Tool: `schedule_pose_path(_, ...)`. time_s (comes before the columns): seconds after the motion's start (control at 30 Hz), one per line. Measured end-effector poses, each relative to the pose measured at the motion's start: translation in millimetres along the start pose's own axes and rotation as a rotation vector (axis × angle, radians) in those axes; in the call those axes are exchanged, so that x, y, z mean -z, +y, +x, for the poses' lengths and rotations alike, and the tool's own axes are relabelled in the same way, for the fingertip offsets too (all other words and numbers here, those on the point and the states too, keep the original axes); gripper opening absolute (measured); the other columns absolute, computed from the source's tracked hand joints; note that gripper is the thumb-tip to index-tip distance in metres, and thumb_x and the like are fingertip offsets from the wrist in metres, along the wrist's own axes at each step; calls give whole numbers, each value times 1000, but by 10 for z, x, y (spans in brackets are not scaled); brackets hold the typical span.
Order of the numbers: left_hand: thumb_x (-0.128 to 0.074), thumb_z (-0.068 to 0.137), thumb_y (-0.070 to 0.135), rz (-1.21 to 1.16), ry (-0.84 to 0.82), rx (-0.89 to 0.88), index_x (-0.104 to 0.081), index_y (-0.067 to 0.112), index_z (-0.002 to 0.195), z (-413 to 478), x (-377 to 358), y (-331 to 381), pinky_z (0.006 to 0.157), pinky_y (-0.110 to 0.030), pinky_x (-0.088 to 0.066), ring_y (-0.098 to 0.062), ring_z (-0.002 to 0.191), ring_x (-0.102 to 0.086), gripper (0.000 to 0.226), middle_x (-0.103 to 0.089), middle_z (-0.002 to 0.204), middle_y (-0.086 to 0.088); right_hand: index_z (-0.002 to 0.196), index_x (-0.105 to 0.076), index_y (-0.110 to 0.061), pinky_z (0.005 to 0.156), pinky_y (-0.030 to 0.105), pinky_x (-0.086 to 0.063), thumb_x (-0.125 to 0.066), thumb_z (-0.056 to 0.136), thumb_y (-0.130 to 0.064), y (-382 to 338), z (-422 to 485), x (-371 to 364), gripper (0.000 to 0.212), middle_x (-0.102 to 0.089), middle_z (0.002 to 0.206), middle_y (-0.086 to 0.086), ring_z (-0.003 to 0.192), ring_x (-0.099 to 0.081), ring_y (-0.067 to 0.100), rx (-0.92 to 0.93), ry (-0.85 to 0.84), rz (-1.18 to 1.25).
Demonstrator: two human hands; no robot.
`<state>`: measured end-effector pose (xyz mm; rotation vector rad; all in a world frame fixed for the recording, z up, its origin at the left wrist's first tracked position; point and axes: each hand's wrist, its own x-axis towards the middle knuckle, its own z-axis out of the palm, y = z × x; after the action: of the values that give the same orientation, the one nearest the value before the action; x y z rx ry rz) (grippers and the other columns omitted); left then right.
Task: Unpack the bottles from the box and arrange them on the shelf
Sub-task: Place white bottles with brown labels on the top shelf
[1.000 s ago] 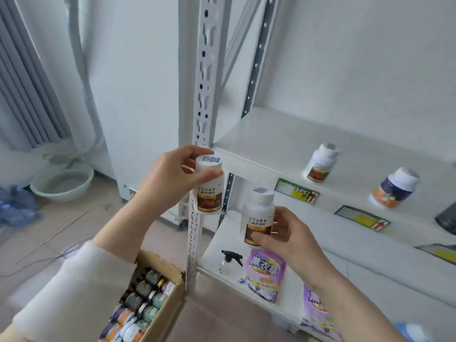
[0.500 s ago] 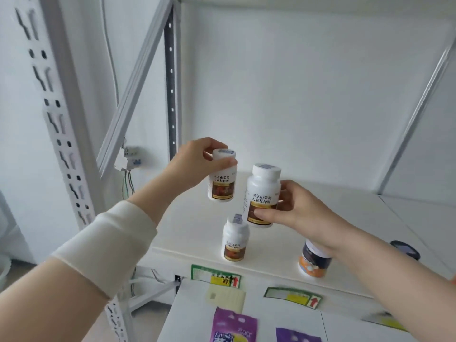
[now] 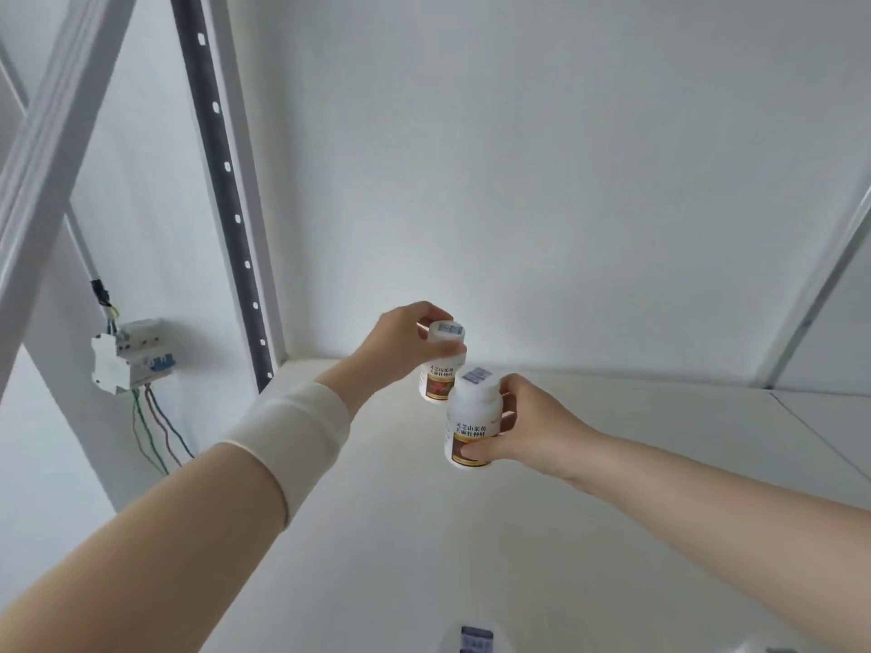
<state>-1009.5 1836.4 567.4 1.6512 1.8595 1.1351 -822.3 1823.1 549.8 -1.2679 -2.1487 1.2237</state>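
Hands gripping two white bottles, above shelf

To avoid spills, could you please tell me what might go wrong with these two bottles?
The left hand holds the far bottle by its cap only, so it may slip. The near bottle in the right hand sits close beside it and could knock it over.
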Motion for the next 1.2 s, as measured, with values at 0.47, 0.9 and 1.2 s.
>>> schedule_pose_path(0.47, -77, 75, 26, -62, -112, -49, -61, 19, 112, 737, -387, -267, 51, -1, -41, 1, 79, -53, 41, -59, 94, 11, 116, -40, -16, 89, 31, -48, -79, 69, -23, 152, 790, -8, 61, -55, 109, -4, 105, -58, 17, -95, 78, -96)
schedule_pose_path(0.9, -73, 79, 30, -31, -137, -68, -54, 18, 120, 828, -452, -314, 65, -9, -42, -10, 94, -55, 47, -60, 107, 8, 113, -38, -20, 90, 29, -49, -80, 69, -23, 209, 816, 1, 61, -55, 105, -8, 102, -60, 15, -79, 45, -98)
schedule_pose_path(1.2, -57, 90, 38, 301, -110, -36, -43, 16, 134, 560, 54, 68, 94, -27, -40, -18, 117, -53, 51, -53, 132, 1, 140, -28, -18, 98, 31, -42, -77, 73, -31, -27, 520, 356, 84, -43, 136, 0, 122, -47, 17, -44, 54, -260)
